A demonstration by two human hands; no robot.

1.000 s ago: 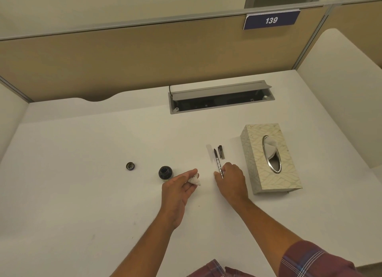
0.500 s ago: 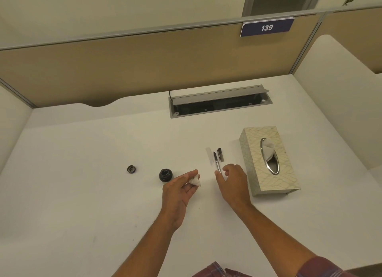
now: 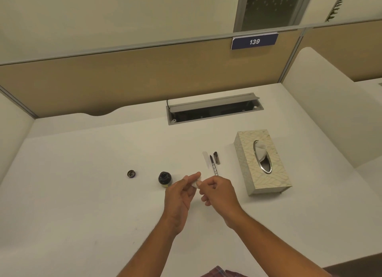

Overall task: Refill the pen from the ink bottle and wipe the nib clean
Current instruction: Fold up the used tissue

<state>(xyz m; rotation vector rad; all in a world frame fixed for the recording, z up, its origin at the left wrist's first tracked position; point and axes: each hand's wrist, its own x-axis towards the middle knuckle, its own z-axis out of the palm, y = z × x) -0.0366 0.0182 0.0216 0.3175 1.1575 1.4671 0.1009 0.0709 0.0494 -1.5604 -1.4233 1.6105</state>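
An open ink bottle stands on the white desk, with its cap lying to its left. The pen lies on the desk, nib pointing away from me, between a clear barrel piece and a short dark piece. My left hand pinches a small white tissue wad just right of the bottle. My right hand has come against it, and its fingertips are closed on the same wad. The hands hide most of the wad.
A patterned tissue box with a tissue in its metal-rimmed slot stands to the right of the pen. An open cable tray is set into the desk at the back. Partition walls stand behind and on both sides.
My right hand has let go of the pen, which stays on the desk, and moved left to meet my left hand at the tissue wad. The camera has tilted up a little.
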